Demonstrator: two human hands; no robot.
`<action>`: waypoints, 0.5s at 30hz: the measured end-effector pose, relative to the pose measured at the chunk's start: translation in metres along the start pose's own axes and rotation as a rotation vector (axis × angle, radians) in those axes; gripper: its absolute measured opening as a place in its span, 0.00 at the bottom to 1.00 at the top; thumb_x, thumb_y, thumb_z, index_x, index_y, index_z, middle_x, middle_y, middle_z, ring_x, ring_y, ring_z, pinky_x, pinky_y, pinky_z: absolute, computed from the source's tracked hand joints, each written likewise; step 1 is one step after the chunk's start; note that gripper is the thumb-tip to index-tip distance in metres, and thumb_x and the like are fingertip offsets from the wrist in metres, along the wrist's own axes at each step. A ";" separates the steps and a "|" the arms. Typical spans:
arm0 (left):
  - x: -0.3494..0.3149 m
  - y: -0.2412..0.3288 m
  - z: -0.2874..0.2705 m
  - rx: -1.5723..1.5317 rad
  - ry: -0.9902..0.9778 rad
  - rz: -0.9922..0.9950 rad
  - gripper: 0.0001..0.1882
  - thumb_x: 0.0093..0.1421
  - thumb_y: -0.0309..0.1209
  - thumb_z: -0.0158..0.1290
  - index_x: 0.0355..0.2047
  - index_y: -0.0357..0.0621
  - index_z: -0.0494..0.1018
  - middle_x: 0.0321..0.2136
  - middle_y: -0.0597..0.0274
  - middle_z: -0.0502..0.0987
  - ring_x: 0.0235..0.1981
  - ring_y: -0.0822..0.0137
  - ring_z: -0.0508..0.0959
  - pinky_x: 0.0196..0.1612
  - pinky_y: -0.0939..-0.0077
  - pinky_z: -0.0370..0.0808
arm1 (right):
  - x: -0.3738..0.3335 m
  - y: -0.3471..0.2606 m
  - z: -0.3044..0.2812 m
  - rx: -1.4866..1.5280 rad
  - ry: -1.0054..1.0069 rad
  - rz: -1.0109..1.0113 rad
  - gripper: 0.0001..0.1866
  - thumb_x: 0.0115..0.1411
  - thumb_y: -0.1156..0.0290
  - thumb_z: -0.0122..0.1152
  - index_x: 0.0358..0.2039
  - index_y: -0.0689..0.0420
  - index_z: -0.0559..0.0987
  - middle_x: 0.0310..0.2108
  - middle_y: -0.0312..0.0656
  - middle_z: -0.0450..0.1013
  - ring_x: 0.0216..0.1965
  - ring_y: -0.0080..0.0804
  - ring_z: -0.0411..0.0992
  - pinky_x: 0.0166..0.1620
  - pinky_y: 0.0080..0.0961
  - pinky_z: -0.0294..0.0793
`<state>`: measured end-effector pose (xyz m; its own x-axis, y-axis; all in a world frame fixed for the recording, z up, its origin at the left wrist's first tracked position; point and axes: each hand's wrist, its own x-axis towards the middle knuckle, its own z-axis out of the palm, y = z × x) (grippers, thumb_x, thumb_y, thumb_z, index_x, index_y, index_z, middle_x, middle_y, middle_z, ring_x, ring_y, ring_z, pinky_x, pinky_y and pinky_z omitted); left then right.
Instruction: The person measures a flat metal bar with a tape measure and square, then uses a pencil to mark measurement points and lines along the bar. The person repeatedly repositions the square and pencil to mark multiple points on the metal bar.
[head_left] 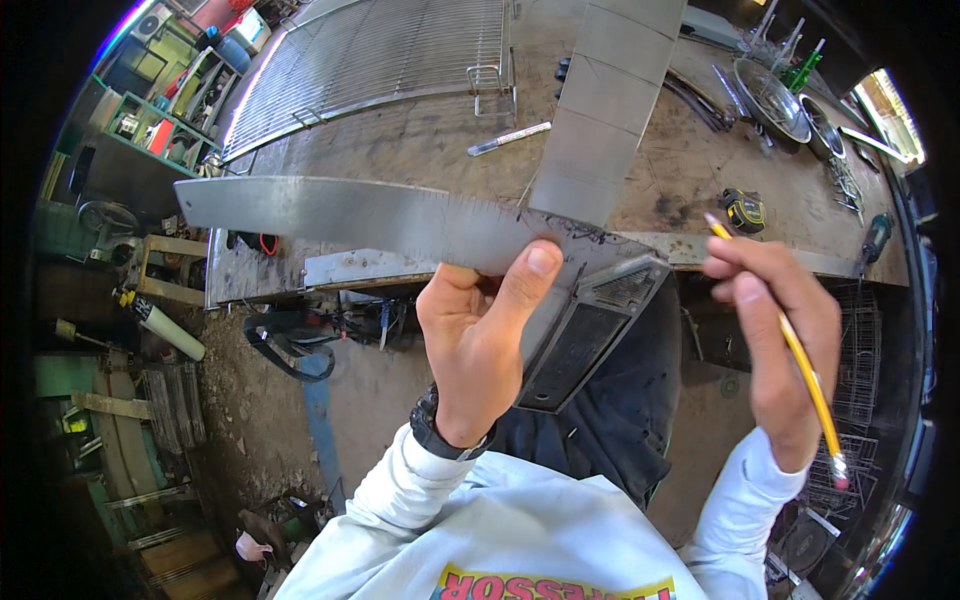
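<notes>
My left hand (475,335) grips a try square, its thumb on top and its fingers curled underneath. The steel blade (330,212) reaches left across a long grey metal strip (600,110), and the black handle (590,340) slants down along the strip's right side. Thin cross lines mark the strip, whose far end runs out over the workbench. Whether my left fingers also clasp the strip is hidden. Off to the right, my right hand (790,340) holds a yellow pencil (805,365), point up and forward, red eraser toward me, apart from the square.
On the wooden workbench (400,150) lie a wire rack (385,60), a white marker-like stick (510,138) and a black-yellow tape measure (743,210). Metal bowls (770,100) and a screwdriver (877,238) sit at the right. A wooden frame (170,268) stands on the left floor.
</notes>
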<state>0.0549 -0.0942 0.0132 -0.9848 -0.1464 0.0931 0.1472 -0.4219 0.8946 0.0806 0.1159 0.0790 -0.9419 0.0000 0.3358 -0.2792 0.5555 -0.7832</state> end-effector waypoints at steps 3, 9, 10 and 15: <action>0.001 0.001 -0.008 -0.009 -0.048 -0.023 0.08 0.64 0.26 0.63 0.41 0.36 0.79 0.37 0.64 0.82 0.37 0.78 0.77 0.46 0.83 0.71 | -0.018 0.014 0.040 0.367 -0.068 0.206 0.13 0.70 0.67 0.59 0.47 0.63 0.80 0.35 0.43 0.80 0.36 0.25 0.76 0.42 0.22 0.74; -0.003 0.000 -0.016 -0.033 -0.085 -0.027 0.09 0.65 0.25 0.62 0.43 0.35 0.78 0.39 0.62 0.83 0.40 0.76 0.78 0.49 0.80 0.73 | -0.037 0.021 0.079 0.680 -0.111 0.380 0.15 0.67 0.65 0.65 0.47 0.63 0.79 0.33 0.39 0.80 0.31 0.18 0.76 0.34 0.19 0.79; -0.004 -0.001 -0.020 -0.024 -0.094 -0.030 0.09 0.64 0.25 0.62 0.43 0.35 0.78 0.39 0.61 0.83 0.41 0.75 0.79 0.49 0.80 0.73 | -0.038 0.020 0.080 0.695 -0.118 0.395 0.15 0.67 0.65 0.65 0.47 0.64 0.79 0.34 0.39 0.80 0.32 0.18 0.77 0.35 0.19 0.80; -0.009 0.001 -0.029 0.004 -0.111 -0.111 0.10 0.64 0.24 0.62 0.44 0.34 0.78 0.42 0.59 0.82 0.42 0.75 0.79 0.50 0.80 0.74 | -0.043 0.022 0.083 0.688 -0.153 0.402 0.18 0.68 0.63 0.64 0.49 0.64 0.78 0.36 0.40 0.80 0.35 0.22 0.78 0.36 0.21 0.83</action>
<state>0.0663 -0.1193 0.0006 -0.9991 0.0008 0.0413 0.0370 -0.4264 0.9038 0.0999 0.0590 0.0042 -0.9958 -0.0510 -0.0757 0.0805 -0.0986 -0.9919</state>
